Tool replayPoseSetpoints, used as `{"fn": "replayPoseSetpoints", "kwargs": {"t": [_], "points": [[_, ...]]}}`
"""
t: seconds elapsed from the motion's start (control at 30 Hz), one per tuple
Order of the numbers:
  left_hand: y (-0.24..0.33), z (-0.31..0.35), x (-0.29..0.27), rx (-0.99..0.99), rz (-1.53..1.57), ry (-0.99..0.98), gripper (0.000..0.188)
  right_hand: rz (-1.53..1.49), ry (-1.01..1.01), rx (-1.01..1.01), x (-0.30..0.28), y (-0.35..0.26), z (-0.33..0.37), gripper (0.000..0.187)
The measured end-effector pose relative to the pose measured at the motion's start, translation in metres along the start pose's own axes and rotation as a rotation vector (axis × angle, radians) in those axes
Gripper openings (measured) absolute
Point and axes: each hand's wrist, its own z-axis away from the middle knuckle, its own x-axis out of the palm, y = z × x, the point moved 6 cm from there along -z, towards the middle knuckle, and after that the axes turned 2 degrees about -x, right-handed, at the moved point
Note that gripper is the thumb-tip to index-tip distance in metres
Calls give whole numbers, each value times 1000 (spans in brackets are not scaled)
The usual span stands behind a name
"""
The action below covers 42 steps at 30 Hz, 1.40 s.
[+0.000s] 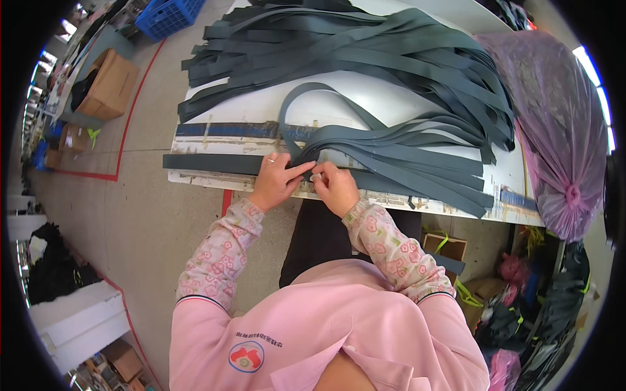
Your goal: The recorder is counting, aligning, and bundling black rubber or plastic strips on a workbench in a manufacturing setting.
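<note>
The dark grey-green straps [404,153] lie in a bunch near the front of the white table [241,112], fanned out to the right and drawn together at the left, where one strap bends up in a tall loop [287,107]. Another long strap [208,163] lies flat along the front edge, its end reaching the table's left side. The left hand [275,182] rests over this flat strap with its forefinger stretched toward the narrow gathered spot; whether those fingers are gripping or only pressing, I cannot tell. The right hand [337,189] sits just beside it, thumb and forefinger drawn close together at the same spot, but what is between the tips, if anything, is hidden. The straps look light one by one, though the whole bunch would probably have some weight and drag. They seem soft and bendy along their length, with enough spring to hold that open loop, and hard to harm by squeezing. Their smooth flat faces would likely slide over one another, so a loose hold could let the bunch spread. The gathered left end looks the best place to take hold, pinched across the full width; the loose right ends, like those in the big pile [365,39] behind, would be apt to splay
</note>
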Motion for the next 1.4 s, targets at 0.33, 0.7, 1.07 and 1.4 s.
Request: {"fn": "replayPoseSetpoints", "kwargs": {"t": [0.33,0.7,1.07,1.4], "points": [[-7,9,-3,-44,54,22,44,154,26,-76,20,-12,0,9],[-4,7,-6,-40,37,8,47,67,7,19,-9,-1,8,12],[-5,7,-2,-53,25,-25,47,167,104,193,-137,73,74,11],[-3,5,-1,-27,20,0,47,214,159,107,-133,64,70,10]]}}
